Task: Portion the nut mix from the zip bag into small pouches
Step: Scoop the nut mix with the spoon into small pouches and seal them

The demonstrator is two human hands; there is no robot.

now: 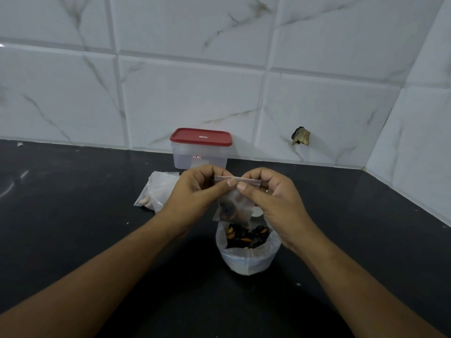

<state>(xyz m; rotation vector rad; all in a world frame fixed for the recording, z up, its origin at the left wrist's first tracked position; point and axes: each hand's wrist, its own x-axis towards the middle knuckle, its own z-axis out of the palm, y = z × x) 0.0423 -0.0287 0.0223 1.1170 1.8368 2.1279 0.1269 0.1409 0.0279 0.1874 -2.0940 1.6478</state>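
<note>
Both hands, left hand [195, 189] and right hand [271, 198], are pinching the zip strip of a small pouch [231, 206] of nut mix, held right above the open zip bag [246, 254] on the black counter [73, 215].

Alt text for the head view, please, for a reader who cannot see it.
The left hand and right hand pinch the top strip of a small pouch holding some nut mix, above the open zip bag on a dark counter. Behind are a red-lidded container and another clear bag, before a white tiled wall.
</note>
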